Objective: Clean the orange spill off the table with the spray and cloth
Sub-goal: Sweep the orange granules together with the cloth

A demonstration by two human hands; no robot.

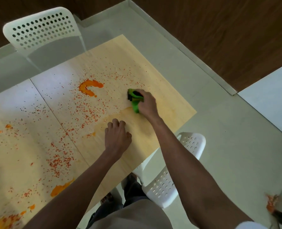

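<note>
Desk point(161, 90): runs from the lower left toward the upper right, its far right corner nearest the wall.
Spill point(89, 87): on the desk, one curved patch toward the far side, specks across the middle, more patches at the near left edge.
Right hand point(146, 104): on the desk, right of the curved patch, holding the sprayer point(134, 99).
Left hand point(117, 136): on the desk, nearer than the right hand and to its left, fingers point(115, 123) touching the top.
Far chair point(42, 30): behind the desk, upper left.
Near chair point(168, 172): by the desk's near right edge, under the right forearm.
</note>
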